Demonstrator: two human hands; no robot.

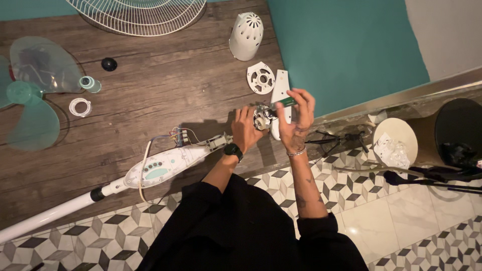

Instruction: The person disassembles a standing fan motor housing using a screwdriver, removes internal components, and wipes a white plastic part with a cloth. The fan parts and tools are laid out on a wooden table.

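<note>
Black sleeves nearest camera, both forearms reaching forward over wooden board (165, 95). Left hand (244, 129) cupped around fan motor (262, 118), steadying it from left side. Right hand (297, 120) clenched on green-handled tool (284, 103), tip at motor top. Motor held between both hands, just above board edge. Judged dense, rigid, heavy for size; exposed wiring fragile, so grip by metal body, not leads. Left of grip: fan stand with control panel (160, 168). Beyond grip: white round plate (260, 78), white motor cover (246, 36).

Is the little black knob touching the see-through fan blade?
Apart. The head view shows bare wooden floor between the black knob and the fan blade.
</note>
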